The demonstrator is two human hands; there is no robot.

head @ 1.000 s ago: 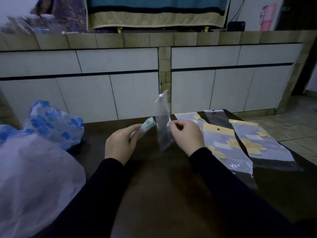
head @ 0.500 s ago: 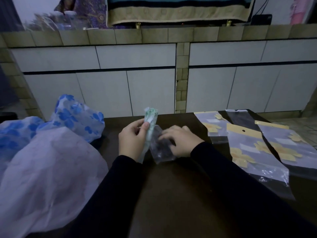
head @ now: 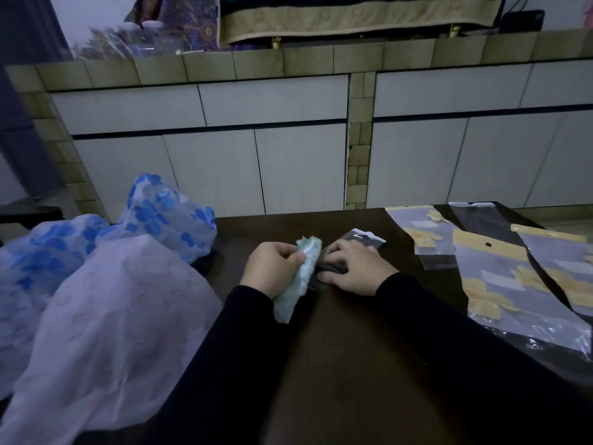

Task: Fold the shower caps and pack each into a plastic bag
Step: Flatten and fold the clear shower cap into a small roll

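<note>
Head camera, looking down at a dark wooden table (head: 337,364) in dim light. Two arms in black sleeves reach in from the bottom edge toward the centre of the table.

The left hand (head: 272,268) has its fingers curled round a folded shower cap (head: 300,281), a narrow pale roll with a green print. The roll runs from about 1 o'clock, above the thumb, down to 7 o'clock, where its lower end rests on the table beside the left wrist.

Just to the right, at 3 o'clock from the roll, the right hand (head: 356,268) lies palm down, fingers spread and only slightly bent, pressing a clear plastic bag (head: 365,240) flat on the table. The bag's white-edged mouth shows beyond the fingertips at 1 o'clock. The roll's side touches the bag's near edge; whether any of it is inside the bag cannot be told.

At 9 o'clock, on the table's left side, sits a heap of loose shower caps (head: 112,300), pale pink in front and white with blue flowers behind.

At 3 o'clock, well apart from the hands, lie several packed bags (head: 500,277) with yellow header cards, overlapping.

Beyond the table stands a white-fronted, tile-edged counter (head: 288,155).
</note>
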